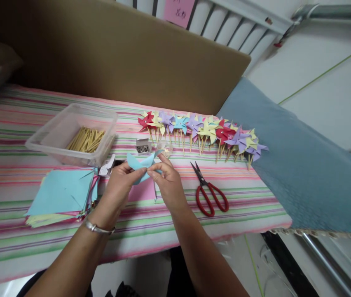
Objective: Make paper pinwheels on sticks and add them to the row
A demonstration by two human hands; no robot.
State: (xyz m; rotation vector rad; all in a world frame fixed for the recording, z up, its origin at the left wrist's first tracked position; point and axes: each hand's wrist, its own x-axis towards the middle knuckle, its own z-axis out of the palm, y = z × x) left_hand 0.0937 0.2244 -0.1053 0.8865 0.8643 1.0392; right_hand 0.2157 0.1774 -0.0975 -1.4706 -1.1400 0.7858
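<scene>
Between my two hands is a sheet of light blue paper [137, 163], its corners curled inward like a pinwheel. My left hand [122, 176] pinches its left side between thumb and fingers. On the right side, my right hand [167, 177] has thumb and fingertips closed on the paper near its middle; whether a small pin is there too I cannot make out. Under the hands lies a pink paper sheet [143, 190]. Just beyond them stand a small box of metal pins [143, 146] and a small clear round container [165, 147], partly hidden by my right fingers.
Left is a clear plastic bin [50, 136] with wooden sticks [86, 140]; nearer lies a stack of coloured paper [61, 192]. Red-handled scissors [208, 189] lie right of my hands. Finished pinwheels [208, 128] line the back of the striped cloth [246, 202], before a cardboard panel [138, 53].
</scene>
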